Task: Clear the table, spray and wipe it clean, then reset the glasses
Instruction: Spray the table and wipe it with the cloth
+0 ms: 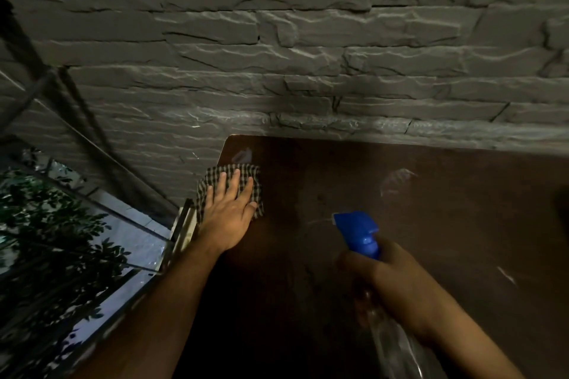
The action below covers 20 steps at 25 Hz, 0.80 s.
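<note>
Cloth and sprayer on the desk [431, 194]

Left hand [229, 209] lies spread, flat on the cloth [243, 171] at the desk's far-left corner; right hand [391, 283] grips the sprayer [358, 232] near its middle.

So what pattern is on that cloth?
The cloth is a dark-and-light check, seen from the head view.

A dark grey wall [308, 40] of rough, stacked stone-look courses fills the upper half of the view. At the left, dark metal bars [77, 108] run diagonally down across the wall. Below them, a railing of glass panes [101, 243] in a metal frame slants along the left edge, with dense green foliage [52, 224] showing behind it and pale ground beyond the leaves.
</note>
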Tool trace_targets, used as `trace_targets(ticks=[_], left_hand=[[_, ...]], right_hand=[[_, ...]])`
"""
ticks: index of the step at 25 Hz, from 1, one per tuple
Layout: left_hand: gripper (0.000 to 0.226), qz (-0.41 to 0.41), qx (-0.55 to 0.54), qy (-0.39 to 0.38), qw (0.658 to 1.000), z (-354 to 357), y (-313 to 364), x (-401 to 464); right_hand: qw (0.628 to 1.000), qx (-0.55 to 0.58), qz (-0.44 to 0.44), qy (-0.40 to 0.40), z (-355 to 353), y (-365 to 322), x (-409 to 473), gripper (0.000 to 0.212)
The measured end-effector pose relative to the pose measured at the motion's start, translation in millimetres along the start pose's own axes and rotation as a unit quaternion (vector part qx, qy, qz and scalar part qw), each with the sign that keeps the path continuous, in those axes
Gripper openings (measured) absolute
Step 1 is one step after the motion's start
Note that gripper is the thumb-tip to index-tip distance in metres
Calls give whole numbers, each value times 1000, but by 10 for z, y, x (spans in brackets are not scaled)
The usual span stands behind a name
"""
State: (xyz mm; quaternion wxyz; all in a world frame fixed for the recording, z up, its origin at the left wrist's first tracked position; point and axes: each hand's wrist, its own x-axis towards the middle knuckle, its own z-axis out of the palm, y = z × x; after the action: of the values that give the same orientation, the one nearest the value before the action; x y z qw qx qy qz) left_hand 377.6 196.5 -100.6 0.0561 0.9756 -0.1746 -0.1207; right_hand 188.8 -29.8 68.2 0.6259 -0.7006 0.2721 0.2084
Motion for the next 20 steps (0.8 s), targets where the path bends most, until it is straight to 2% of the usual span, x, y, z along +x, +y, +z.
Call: trace_targets(ticks=[3,7,8,10,11,12,13,14,16,17,18,20], left_hand=[[57,-11,-1,-1,1000,-1,64,106],[59,-84,1,12,996,-67,543,764],[59,-58,10,14,998,-75,760,812],[58,72,36,13,997,4,1096,558],[58,148,56,16,987,104,1148,291],[59,182,72,15,980,139,1095,69],[59,174,63,23,982,124,985,42],[58,130,45,28,990,110,885,172],[58,-16,2,19,1000,-9,833,694],[59,-56,-6,2,998,-96,922,932],[59,-60,-2,-9,998,-136,1072,1050],[58,40,23,-6,999,-62,1326,903]], right_hand=[[999,4,-20,31,-89,-63,122,18],[995,-13,-67,72,-226,-225,314,31],[994,-13,-76,79,-255,-247,337,32],[995,11,-69,74,-298,-275,330,30],[996,24,-61,64,-322,-279,307,27],[996,33,-55,56,-356,-275,276,25],[997,40,-47,52,-390,-256,240,23],[997,46,-42,46,-417,-232,211,24],[997,53,-45,29,-444,-204,187,25],[997,52,-48,24,-457,-195,192,25],[997,51,-54,21,-467,-183,203,24],[997,59,-54,22,-476,-164,200,23]])
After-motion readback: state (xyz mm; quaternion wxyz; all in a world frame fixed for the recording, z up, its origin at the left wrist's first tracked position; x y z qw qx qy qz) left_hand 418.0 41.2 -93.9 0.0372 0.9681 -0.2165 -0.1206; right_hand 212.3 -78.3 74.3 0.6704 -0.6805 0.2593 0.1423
